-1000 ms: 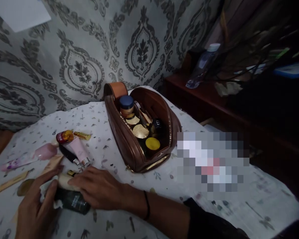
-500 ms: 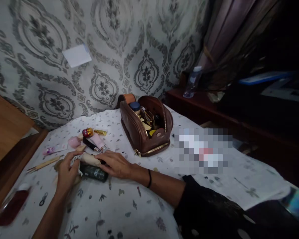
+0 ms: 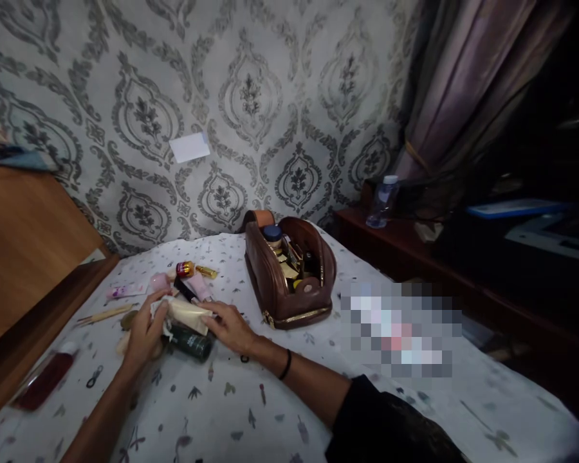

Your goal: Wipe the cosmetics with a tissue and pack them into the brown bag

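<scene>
Both my hands hold a cream-coloured tube (image 3: 190,316) just above the bed. My left hand (image 3: 143,333) is closed around its left end, where something white and crumpled shows by the thumb. My right hand (image 3: 231,329) pinches the right end between thumb and fingers. Below the tube lies a dark green bottle (image 3: 190,344) on its side. Behind my hands are a pink jar (image 3: 159,281), a black tube (image 3: 185,289) and a pale pink tube (image 3: 201,287). An open brown toiletry bag (image 3: 265,289) full of small items stands to the right.
A red-and-gold bottle (image 3: 184,269) and a gold tube (image 3: 206,272) lie at the back. Thin wooden sticks (image 3: 105,314) and a purple-white tube (image 3: 125,291) are left. A bottle of red liquid (image 3: 45,382) lies front left. A clear bottle (image 3: 382,204) stands on the dark ledge.
The view has tilted up, so the things sit lower and further right. My right hand has slid to the tube's right end, leaving more of the tube uncovered.
</scene>
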`<state>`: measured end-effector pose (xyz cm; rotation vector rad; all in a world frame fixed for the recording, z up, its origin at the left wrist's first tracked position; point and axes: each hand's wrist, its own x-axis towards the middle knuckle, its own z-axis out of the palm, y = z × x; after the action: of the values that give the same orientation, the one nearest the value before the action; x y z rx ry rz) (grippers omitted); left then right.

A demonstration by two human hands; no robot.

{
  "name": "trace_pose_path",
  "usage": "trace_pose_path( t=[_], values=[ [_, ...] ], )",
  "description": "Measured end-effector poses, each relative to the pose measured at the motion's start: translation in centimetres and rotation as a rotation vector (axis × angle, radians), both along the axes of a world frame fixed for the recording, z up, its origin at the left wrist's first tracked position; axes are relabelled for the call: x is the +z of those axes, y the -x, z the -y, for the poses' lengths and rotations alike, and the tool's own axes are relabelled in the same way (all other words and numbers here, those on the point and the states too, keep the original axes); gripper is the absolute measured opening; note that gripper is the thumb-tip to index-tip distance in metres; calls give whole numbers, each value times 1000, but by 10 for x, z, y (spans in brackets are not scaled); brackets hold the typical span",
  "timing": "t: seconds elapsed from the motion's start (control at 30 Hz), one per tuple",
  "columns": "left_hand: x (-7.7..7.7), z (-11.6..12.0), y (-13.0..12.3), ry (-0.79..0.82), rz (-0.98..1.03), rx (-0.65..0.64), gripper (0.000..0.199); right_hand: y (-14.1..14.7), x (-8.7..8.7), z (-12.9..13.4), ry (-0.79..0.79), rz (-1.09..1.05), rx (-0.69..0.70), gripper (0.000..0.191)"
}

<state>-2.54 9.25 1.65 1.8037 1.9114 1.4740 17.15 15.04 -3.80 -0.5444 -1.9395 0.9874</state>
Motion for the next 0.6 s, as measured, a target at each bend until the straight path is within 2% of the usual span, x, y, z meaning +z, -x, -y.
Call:
trace_pose_path(
  t=[0.1,0.17,0.23,0.37,0.6],
  values=[
    [11,-4,-10,80,258,-49,38,2,-3,-6,118,-84,62,36],
    [18,-9,-14,99,418,-38,36,4,-6,-8,205,-135,112,40],
    [21,-16,-16,104,466,-2,36,6,-8,-9,296,-180,167,45],
    [20,-32,-10,144,569,37,38,8,-9,-11,467,-245,279,53],
    [15,-39,-9,185,832,-86,39,1,-2,-14,646,-286,380,56]
  ],
)
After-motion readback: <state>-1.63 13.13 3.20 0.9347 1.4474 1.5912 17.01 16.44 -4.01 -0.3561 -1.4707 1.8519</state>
